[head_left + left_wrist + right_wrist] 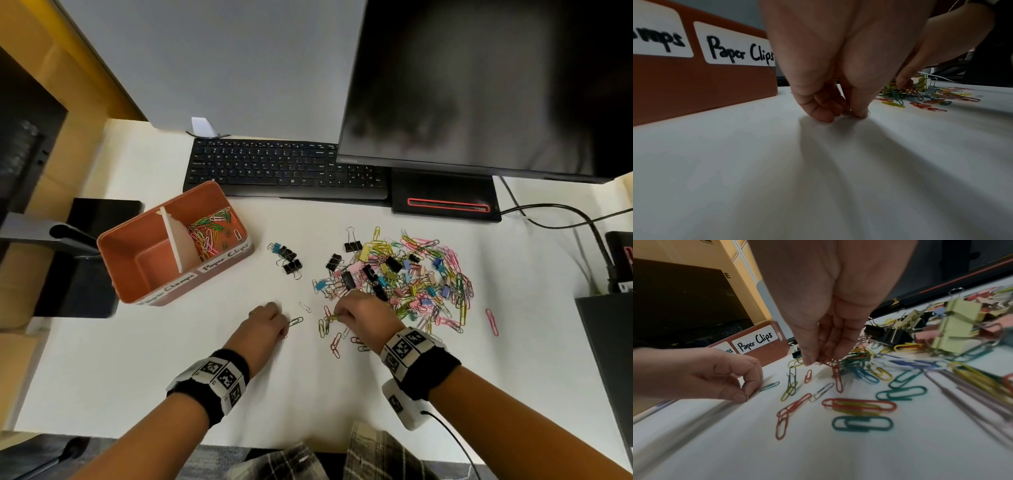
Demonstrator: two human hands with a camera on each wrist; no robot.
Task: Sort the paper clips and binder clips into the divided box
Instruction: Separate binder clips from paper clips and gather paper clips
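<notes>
An orange divided box (pixel 161 291) stands at the left; its right compartment, labelled "Paper Clips" (pixel 740 52), holds coloured paper clips (pixel 210 233), and its left compartment shows bare floor. A mixed pile of paper clips and binder clips (pixel 404 277) lies at centre right. Three binder clips (pixel 287 257) sit apart between box and pile. My left hand (pixel 286 329) is down on the table, thumb and forefinger pinching a small paper clip (pixel 747 396), with a teal clip (pixel 769 386) beside them. My right hand (pixel 818 361) holds a bunch of paper clips, red ones (pixel 836 376) dangling, at the pile's near-left edge.
A black keyboard (pixel 284 168) and a monitor (pixel 479 85) on its base (pixel 445 202) stand behind the pile. Cables (pixel 565 216) and a dark device (pixel 606 342) line the right edge. One pink clip (pixel 492 322) lies alone at the right. Loose clips (pixel 859 405) lie scattered under my right wrist.
</notes>
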